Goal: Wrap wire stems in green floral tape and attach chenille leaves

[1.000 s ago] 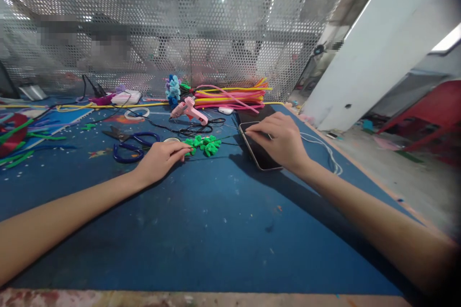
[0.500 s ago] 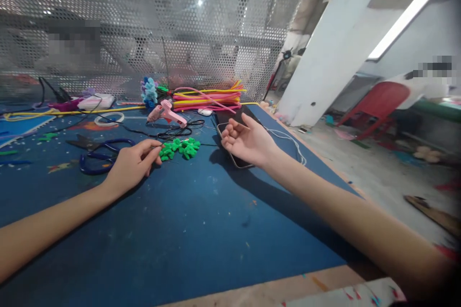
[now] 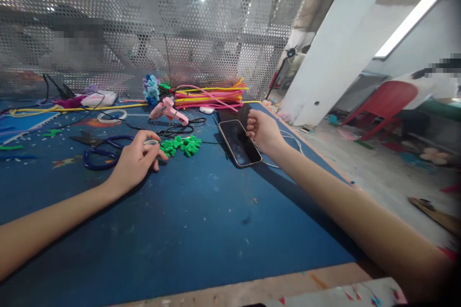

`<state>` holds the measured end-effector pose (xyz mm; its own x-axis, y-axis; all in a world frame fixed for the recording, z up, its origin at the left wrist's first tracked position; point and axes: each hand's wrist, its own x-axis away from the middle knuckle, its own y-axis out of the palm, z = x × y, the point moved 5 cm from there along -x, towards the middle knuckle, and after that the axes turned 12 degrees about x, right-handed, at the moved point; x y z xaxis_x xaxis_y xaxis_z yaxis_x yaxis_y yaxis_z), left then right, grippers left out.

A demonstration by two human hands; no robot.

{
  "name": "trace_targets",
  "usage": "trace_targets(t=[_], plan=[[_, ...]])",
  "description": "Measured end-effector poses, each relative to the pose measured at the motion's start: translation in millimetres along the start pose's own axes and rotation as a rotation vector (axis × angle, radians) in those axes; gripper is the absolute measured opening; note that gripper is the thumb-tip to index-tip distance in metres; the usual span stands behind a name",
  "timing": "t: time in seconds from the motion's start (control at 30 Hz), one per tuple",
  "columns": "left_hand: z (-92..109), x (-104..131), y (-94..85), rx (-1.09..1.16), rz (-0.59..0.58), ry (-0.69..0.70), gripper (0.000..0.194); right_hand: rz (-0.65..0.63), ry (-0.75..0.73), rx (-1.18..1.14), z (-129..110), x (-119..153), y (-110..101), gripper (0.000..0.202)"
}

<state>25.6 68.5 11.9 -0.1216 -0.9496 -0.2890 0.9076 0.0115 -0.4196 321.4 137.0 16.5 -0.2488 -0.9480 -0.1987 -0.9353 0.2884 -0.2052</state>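
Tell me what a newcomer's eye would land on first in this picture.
The bright green fuzzy pieces would likely catch the eye first, lying on the blue tabletop by the left hand's fingertips. Behind them, the pink glue gun and the bundle of pink and yellow strands stand out before the perforated screen. To their right, a dark-screened phone lies beside the curled right hand.

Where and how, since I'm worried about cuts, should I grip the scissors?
Probably by the blue loops, from the near side, beside the left hand: the scissors lie with their blades pointing left and the loops nearer the person.
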Motion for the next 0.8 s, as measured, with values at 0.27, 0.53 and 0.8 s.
trace_targets(t=[0.27,0.53,0.8], plan=[[20,-9,62.7,0.411,-0.122,-0.244,0.019,-0.128,-0.477,0.929,-11,29,22,0.061],[36,-21,134.7,0.761,-0.162,-0.486,0.017,0.048,-0.395,1.099,-4,17,-2,0.055],[35,-13,123.7,0.793,-0.148,-0.488,0.014,0.098,-0.527,1.239,-21,22,1,0.023]])
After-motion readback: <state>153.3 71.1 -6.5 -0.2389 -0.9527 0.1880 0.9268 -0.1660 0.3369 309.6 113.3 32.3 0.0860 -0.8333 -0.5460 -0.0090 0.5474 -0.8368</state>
